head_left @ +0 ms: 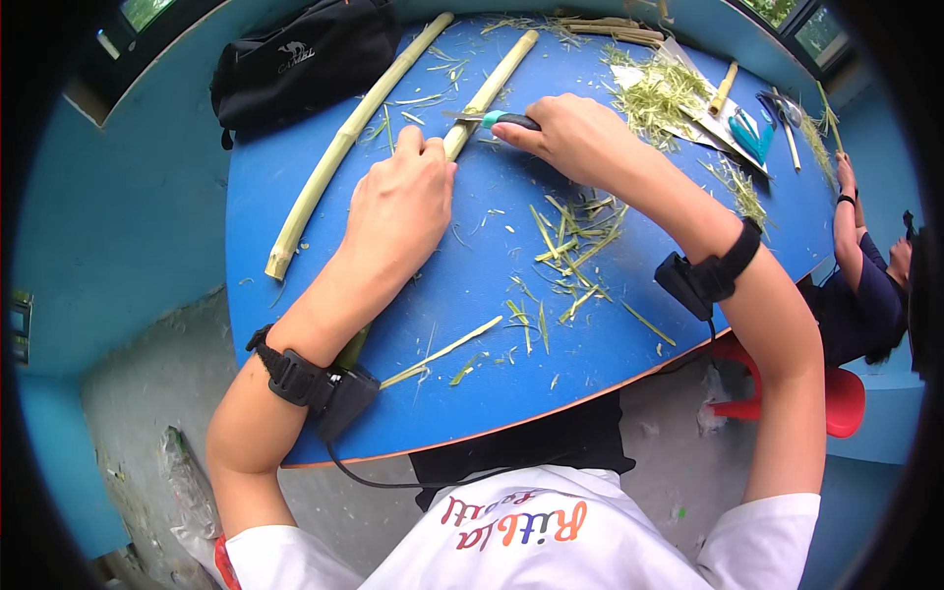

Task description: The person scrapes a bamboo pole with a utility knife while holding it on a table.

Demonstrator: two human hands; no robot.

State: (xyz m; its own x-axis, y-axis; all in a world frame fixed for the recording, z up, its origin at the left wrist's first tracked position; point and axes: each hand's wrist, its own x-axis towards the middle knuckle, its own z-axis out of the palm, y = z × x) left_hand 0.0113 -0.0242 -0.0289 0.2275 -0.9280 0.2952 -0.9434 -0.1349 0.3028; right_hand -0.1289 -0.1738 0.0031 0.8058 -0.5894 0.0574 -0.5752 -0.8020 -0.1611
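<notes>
Head view: left hand grip clamps green stalk on blue worktop, centre toward 12 o'clock. Right hand grip closed on teal-handled knife, blade against stalk. Shavings at 3 o'clock; second stalk unpeeled.

A round blue table fills the middle, standing on a grey concrete floor. Blue walls surround it, with windows showing green daylight at the upper corners. A red plastic stool sits at the table's right edge
</notes>
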